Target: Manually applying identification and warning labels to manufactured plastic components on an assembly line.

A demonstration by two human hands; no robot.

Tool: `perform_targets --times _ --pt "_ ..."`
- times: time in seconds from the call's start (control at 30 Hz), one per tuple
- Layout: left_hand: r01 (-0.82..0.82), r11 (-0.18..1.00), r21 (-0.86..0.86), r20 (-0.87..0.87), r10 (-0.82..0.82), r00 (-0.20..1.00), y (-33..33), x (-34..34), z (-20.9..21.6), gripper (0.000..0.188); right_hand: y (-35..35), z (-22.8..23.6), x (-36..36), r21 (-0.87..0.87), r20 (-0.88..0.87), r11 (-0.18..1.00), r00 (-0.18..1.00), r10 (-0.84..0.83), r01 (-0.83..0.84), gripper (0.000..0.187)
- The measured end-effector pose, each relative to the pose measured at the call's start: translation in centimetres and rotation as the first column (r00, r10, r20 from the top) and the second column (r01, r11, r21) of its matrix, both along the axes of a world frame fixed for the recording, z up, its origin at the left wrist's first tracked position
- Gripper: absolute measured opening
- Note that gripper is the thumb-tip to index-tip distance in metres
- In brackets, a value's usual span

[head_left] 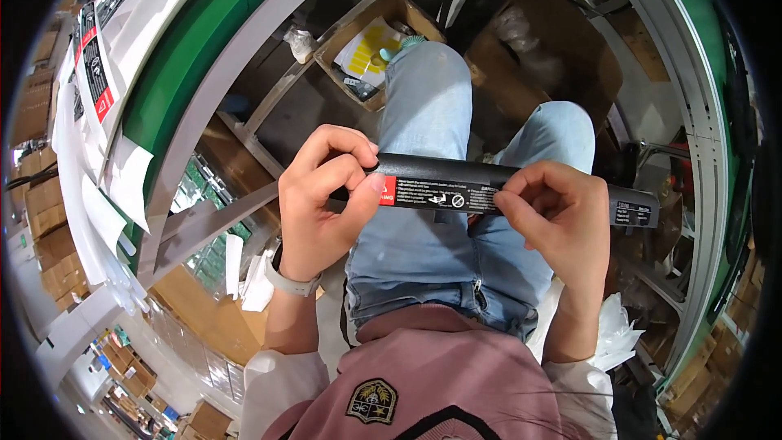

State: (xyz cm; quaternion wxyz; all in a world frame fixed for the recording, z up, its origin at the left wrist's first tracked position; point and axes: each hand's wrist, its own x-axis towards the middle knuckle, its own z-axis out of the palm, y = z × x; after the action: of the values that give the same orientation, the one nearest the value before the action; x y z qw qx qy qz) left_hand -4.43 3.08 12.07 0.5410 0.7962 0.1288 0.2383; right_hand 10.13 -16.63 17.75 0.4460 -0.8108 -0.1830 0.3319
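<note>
A long, slim black bar (448, 165) lies crosswise above my lap, tilted slightly down to the right. Along its side runs a black warning label (436, 194) with a red block at its left end. My left hand (322, 191) is closed on the bar's left end, thumb and fingertips at the label's red block. Thumb and fingers of my right hand (562, 212) pinch at the label's right end, and that hand hides part of the bar. Beyond it the bar's right end (634, 209) shows a smaller printed label.
Label sheets (98, 73) and white backing paper (122, 179) lie over the green table edge (191, 57) at left. Below, an open cardboard box (338, 45) stands near my knee. Metal frame bars (684, 73) curve along the right, with crumpled white material (619, 332) below.
</note>
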Motion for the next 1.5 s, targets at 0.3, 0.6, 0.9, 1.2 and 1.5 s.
perform_targets --times 0.3,0.6,0.9,1.2,1.5 --pt "0.0 0.999 0.039 -0.073 0.003 0.997 -0.2 0.0 0.4 0.029 -0.4 -0.3 -0.2 -0.007 0.005 1.0 1.0 -0.014 0.014 0.006" --pt "-0.095 0.966 -0.241 -0.095 0.074 0.993 0.3 -1.0 -1.0 0.035 -0.2 -0.3 -0.3 0.009 -0.008 1.0 1.0 -0.009 0.009 0.007" --pt "-0.075 0.957 -0.28 -0.094 0.05 0.994 0.6 -1.2 -1.4 0.044 -0.2 -0.4 -0.3 0.042 0.026 0.999 1.0 0.008 -0.009 0.008" --pt "-0.072 0.947 -0.314 -0.073 0.051 0.996 0.4 -1.1 -1.4 0.043 -0.2 -0.4 -0.2 0.043 0.076 0.998 0.996 0.038 -0.041 0.007" --pt "-0.077 0.963 -0.258 -0.075 0.059 0.995 0.3 -1.3 -1.4 0.043 -0.2 -0.5 -0.3 0.044 0.086 0.998 0.995 0.041 -0.045 0.007"
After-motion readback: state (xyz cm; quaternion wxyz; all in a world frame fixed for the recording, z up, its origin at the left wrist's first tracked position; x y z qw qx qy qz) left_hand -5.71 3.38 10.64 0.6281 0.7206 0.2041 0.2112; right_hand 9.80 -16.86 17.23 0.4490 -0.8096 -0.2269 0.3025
